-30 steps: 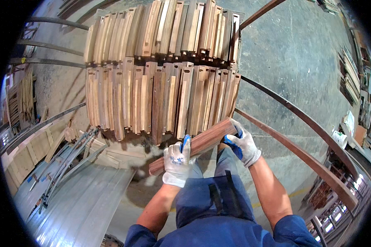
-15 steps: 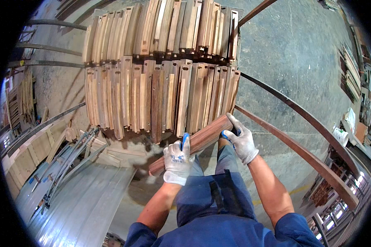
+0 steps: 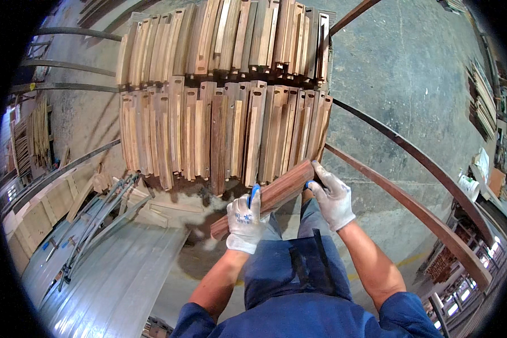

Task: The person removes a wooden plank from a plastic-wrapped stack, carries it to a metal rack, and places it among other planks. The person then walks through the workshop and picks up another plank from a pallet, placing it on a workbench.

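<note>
Wooden slat [image 3: 273, 194], a reddish-brown piece with a long straight grain, lies slanted between both hands in front of the person's waist, its low end to the left and its high end near the stack. Left hand [image 3: 245, 222], in a white glove with blue marks, is closed around the lower part of the slat, the thumb over the top face. Right hand [image 3: 333, 197], also gloved, grips the upper end, fingers wrapped on the edge. So both hands are clamped on the same piece, well apart along its length. Both forearms come up from the lower edge, elbows bent, the blue sleeves rolled above them.

To handle it well, I think the grip should stay wide and the piece level, so that the far end does not knock the neighbours.

Beyond the hands stands the stack of slats [image 3: 219, 129], two rows on edge, close together. A grey metal sheet [image 3: 112, 270] lies lower left, and a long brown rail [image 3: 411, 208] runs to the right over the concrete floor [image 3: 411, 79].
</note>
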`<state>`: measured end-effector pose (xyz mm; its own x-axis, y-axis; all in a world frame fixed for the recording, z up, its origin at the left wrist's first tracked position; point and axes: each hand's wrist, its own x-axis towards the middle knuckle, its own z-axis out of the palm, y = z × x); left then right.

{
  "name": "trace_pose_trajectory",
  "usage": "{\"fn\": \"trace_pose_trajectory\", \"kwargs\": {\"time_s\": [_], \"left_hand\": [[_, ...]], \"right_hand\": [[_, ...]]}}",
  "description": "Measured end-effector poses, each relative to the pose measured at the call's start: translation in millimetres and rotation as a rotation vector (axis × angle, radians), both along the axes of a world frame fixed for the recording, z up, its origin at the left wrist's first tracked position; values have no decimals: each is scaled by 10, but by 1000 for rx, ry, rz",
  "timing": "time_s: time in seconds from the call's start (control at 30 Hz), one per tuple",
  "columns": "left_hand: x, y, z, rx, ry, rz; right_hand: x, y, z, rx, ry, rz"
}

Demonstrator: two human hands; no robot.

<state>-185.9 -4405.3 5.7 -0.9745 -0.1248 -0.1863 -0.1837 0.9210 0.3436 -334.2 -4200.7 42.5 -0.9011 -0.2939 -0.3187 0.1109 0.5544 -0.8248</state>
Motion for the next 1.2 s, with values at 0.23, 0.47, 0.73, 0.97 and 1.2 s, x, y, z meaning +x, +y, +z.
{"fn": "trace_pose_trajectory", "kwargs": {"time_s": [0.23,0.47,0.73,0.97,1.2], "left_hand": [[86,0,-109,166,128,62],[201,-35,-131,331,125,18],[190,50,-78,415,101,51],[147,71,-118,412,66,42],[51,32,-58,570,-63,9]], "right_hand": [[19,-32,254,144,292,210],[-171,35,333,83,136,425],[-257,14,378,14,-271,286],[-290,72,341,21,-312,247],[-366,146,360,-36,-383,207]]}}
